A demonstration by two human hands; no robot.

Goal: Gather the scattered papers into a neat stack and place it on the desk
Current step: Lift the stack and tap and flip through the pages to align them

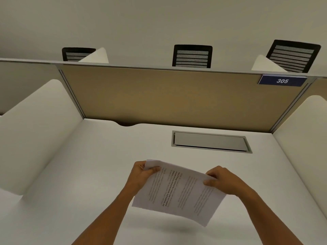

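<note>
A stack of printed white papers (178, 191) hangs in the air above the white desk (92, 165), its far edge raised and its near edge drooping toward me. My left hand (141, 173) grips the far left corner, thumb on top. My right hand (221, 179) pinches the far right edge. The sheets look roughly aligned, with a slight offset at the left corner. A faint shadow of the stack falls on the desk below it.
A grey cable hatch (210, 141) is set into the desk behind the papers. A tan partition (168, 98) with a blue "305" sign (282, 80) closes the back; white side dividers (35, 129) flank the desk. Black chair backs show beyond.
</note>
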